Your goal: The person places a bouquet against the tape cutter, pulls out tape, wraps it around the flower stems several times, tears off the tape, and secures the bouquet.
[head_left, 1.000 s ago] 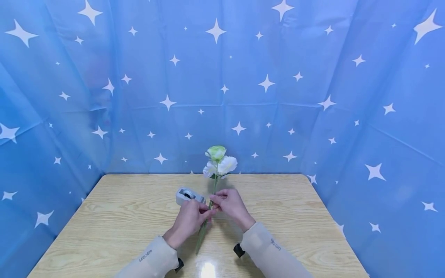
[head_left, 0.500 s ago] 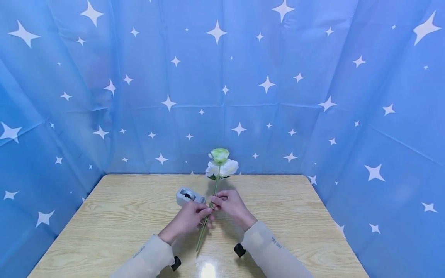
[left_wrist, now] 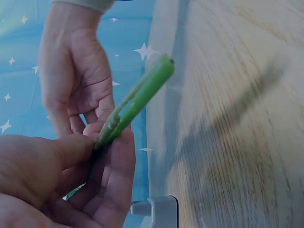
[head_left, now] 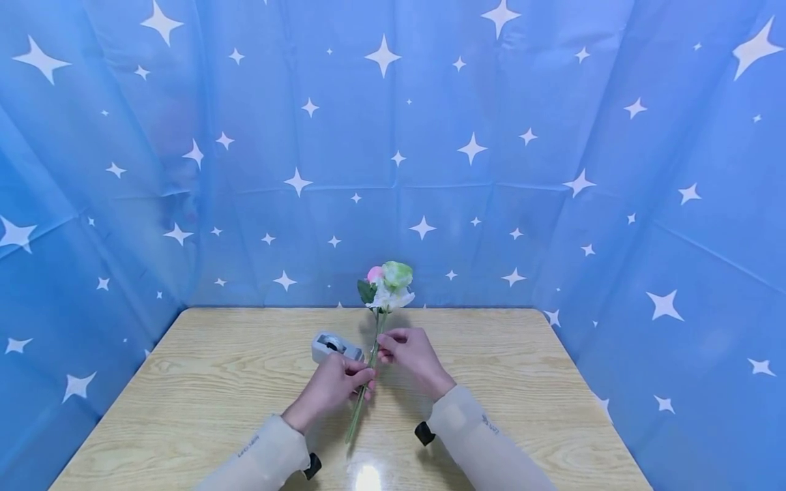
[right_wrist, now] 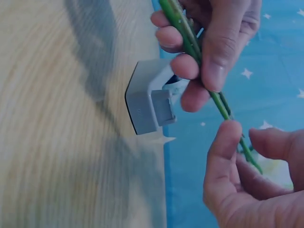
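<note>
A small bunch of artificial flowers [head_left: 388, 286], with green, white and pink heads, stands tilted above the wooden table [head_left: 215, 382]. My left hand [head_left: 361, 379] grips its green stems [head_left: 367, 382] at mid-length; the left wrist view shows the thumb pressed on the stems [left_wrist: 137, 99]. My right hand [head_left: 388, 344] is just above on the stems, its fingertips touching them. In the right wrist view the stems [right_wrist: 190, 42] run between the right hand's [right_wrist: 247, 156] parted thumb and finger, below the left hand [right_wrist: 213, 42].
A grey tape dispenser [head_left: 331, 346] sits on the table just left of my hands, and shows as the dispenser [right_wrist: 147, 99] in the right wrist view. A blue star-patterned backdrop [head_left: 393, 170] closes in the table at the back and both sides.
The bunch has turned in my hands, so a pink head and a leaf now show. My right hand has slid slightly up the stems and loosened its pinch.
</note>
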`<state>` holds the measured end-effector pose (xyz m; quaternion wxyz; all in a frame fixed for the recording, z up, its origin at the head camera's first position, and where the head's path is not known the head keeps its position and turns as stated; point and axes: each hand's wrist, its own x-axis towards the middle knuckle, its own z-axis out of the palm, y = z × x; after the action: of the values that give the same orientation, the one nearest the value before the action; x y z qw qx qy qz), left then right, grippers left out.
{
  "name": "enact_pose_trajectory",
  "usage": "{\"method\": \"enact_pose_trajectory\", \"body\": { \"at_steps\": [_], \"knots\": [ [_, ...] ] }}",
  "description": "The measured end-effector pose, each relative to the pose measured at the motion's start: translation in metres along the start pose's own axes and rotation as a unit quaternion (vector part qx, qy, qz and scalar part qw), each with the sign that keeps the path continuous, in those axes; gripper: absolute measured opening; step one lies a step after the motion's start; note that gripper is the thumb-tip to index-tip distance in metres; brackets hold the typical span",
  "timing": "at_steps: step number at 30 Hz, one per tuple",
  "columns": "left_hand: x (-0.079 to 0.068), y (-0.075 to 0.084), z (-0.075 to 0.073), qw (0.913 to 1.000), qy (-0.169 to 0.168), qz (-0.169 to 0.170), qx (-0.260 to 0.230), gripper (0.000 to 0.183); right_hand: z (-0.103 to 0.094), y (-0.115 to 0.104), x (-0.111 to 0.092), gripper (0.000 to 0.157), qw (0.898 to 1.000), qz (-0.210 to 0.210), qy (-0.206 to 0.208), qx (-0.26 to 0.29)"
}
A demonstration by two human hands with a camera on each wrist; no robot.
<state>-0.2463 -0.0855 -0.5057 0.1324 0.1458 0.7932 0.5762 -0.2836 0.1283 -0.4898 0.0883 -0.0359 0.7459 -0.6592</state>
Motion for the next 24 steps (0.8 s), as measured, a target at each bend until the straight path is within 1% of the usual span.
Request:
{"method": "enact_pose_trajectory", "body": {
  "at_steps": [5,7,9,12,14,15,18,21,24],
  "knots": [
    [0.0,0.001,0.002,0.9987,0.017,0.004,0.049,0.028,0.001,-0.004,0.008,0.033,1.0,-0.009,0.015,-0.018],
    [-0.001,0.002,0.003,0.9973,0.026,0.012,0.068,0.027,0.002,-0.004,0.011,0.033,0.999,-0.009,0.022,-0.027],
    [-0.001,0.001,0.003,0.9937,0.043,0.025,0.101,0.028,0.003,-0.003,0.015,0.035,0.999,-0.01,0.029,-0.034],
    [-0.001,0.002,0.004,0.9859,0.068,0.043,0.146,0.032,0.004,-0.001,0.02,0.039,0.999,-0.001,0.038,-0.035],
    [-0.002,0.003,0.005,0.9799,0.083,0.053,0.174,0.036,0.005,-0.001,0.022,0.038,0.998,0.004,0.042,-0.038],
    [-0.002,0.003,0.006,0.9783,0.087,0.055,0.18,0.038,0.005,0.0,0.023,0.037,0.998,0.006,0.043,-0.041],
    [-0.002,0.003,0.006,0.9769,0.089,0.057,0.186,0.038,0.004,0.001,0.024,0.033,0.997,0.002,0.045,-0.056],
    [0.0,0.001,0.004,0.9824,0.074,0.047,0.165,0.034,0.003,0.002,0.024,0.029,0.997,-0.006,0.042,-0.072],
    [0.001,0.0,-0.001,0.9901,0.051,0.031,0.127,0.027,0.002,0.003,0.023,0.029,0.997,-0.003,0.03,-0.071]
  ]
}}
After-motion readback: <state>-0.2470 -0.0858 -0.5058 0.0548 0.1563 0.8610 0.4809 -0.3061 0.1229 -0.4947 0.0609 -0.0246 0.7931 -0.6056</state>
